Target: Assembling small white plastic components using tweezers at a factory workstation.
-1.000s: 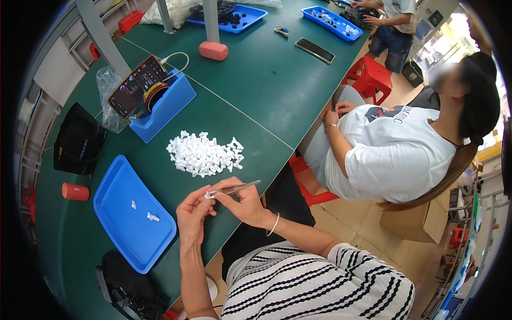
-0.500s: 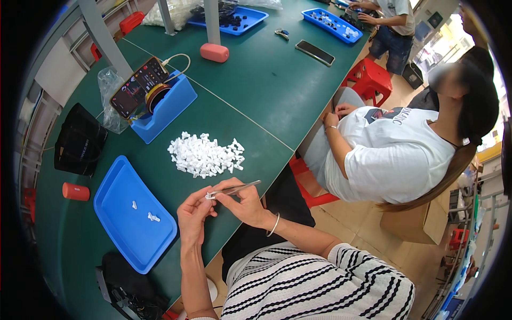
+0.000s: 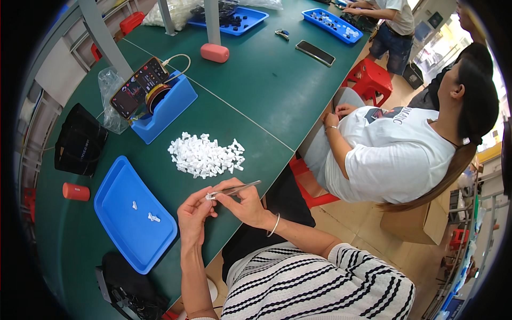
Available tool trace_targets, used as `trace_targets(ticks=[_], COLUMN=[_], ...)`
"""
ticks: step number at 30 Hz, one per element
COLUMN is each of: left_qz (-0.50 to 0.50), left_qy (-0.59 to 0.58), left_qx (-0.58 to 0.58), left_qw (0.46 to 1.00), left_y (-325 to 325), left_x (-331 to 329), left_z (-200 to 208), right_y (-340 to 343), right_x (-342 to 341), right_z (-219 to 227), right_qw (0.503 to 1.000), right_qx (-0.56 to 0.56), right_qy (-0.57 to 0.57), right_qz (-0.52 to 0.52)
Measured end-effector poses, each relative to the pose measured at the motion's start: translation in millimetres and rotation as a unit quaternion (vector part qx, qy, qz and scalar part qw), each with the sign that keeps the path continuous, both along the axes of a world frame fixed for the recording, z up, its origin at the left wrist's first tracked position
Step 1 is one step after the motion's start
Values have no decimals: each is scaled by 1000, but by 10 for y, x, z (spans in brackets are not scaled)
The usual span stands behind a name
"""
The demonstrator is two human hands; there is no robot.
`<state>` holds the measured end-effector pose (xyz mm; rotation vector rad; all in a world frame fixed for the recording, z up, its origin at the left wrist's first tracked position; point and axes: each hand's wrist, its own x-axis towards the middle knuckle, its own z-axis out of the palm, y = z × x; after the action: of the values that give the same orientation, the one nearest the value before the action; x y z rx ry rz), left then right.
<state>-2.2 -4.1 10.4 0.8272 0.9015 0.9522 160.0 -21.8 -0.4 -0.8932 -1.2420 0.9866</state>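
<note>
Green worktop [image 3: 256, 90] edge: left hand [image 3: 193, 216] pinches a small white plastic part [image 3: 209, 196], right hand [image 3: 242, 200] grips metal tweezers [image 3: 234, 189] on it; a slip could flick it past the blue tray [image 3: 114, 224] at 9 o'clock

Lit phone screen [image 3: 140, 86] (multicoloured) rests atop blue bin [image 3: 172, 109].

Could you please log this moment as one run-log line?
left hand: pinching small white part | right hand: holding tweezers at part | pile: beyond hands | tray: two parts
</note>
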Motion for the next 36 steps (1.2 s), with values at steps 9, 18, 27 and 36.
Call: trace_targets(ticks=[9, 18, 27, 36], left_qz=[1, 1, 20, 26], left_qy=[0, 8, 18, 9], left_qx=[-3, -7, -7, 2], left_qw=[1000, 1000, 1000, 1000], left_y=[6, 3, -22, -26], left_x=[-2, 19, 57, 41], left_z=[-4, 21, 45, 46], right_y=[12, -6, -18, 4], right_x=[1, 1, 14, 3], right_z=[-7, 11, 31, 6], right_qw=[1000, 1000, 1000, 1000], right_qx=[-8, -16, -3, -10], right_qy=[18, 24, 2, -13], right_qz=[12, 4, -8, 13])
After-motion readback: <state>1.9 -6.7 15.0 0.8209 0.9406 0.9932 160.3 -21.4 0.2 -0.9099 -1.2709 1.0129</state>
